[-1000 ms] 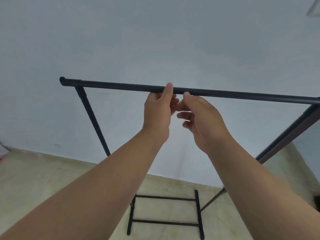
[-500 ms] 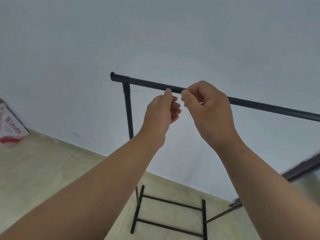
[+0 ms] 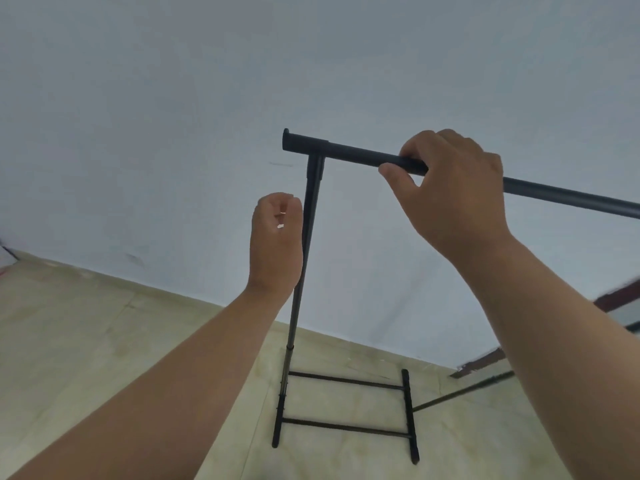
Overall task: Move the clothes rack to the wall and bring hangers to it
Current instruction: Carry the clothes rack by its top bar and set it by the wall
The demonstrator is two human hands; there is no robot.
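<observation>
A black clothes rack (image 3: 349, 155) stands close to the pale wall (image 3: 173, 133). Its top bar runs from the upper middle off to the right, and its left upright drops to a ladder-shaped foot (image 3: 346, 407) on the floor. My right hand (image 3: 450, 192) is shut on the top bar near its left end, fingers over the top and thumb underneath. My left hand (image 3: 277, 240) hangs just left of the upright, below the bar, fingers curled loosely and holding nothing. No hangers are in sight.
Beige floor (image 3: 86, 341) spreads to the left and under the rack. A dark-framed mirror or panel (image 3: 620, 299) leans at the right edge. A thin dark rod (image 3: 460, 393) runs from the foot toward the right. Something white and red lies at the far left edge (image 3: 5, 258).
My left hand has come off the top bar and dropped beside the upright. My right hand has closed around the bar. The view has swung right, so the rack's left end sits nearer the middle.
</observation>
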